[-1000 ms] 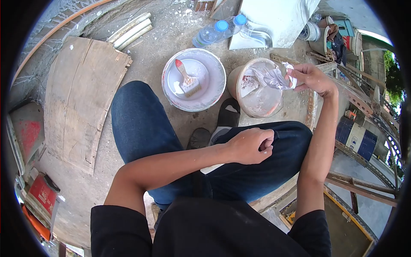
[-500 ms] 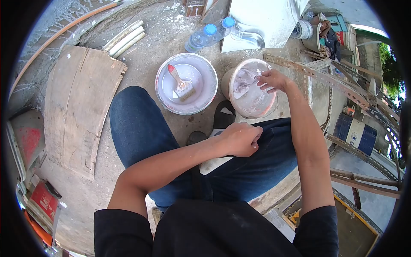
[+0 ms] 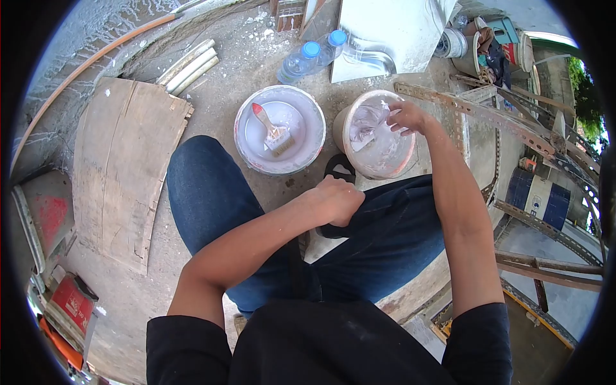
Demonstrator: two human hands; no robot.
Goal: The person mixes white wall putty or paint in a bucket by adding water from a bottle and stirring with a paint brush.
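- Outdoors, a concrete floor (image 3: 218, 90) flecked with white spreads around the seated person; a worn board (image 3: 122, 173) lies to the left and a metal frame (image 3: 475, 112) stands to the right.
- The right hand (image 3: 409, 118) reaches over the near-right rim of the bucket (image 3: 340, 131), holding nothing that shows, its fingers open and slightly bent.
- Crumpled plastic (image 3: 369, 117) lies inside the bucket, close to those fingertips. Dropping it well, by my judgement, means tucking its loose folds below the rim and lifting away without dragging any out.
- The left hand (image 3: 339, 200) rests near the knees, back upward, fingers curled under; I cannot tell whether they grip anything. Held low there, it seems safely out of the way.
- Beside the bucket, the tub (image 3: 237, 131) holds a brush (image 3: 273, 133), handle leaning toward the rim. Two bottles (image 3: 296, 65) stand beyond.
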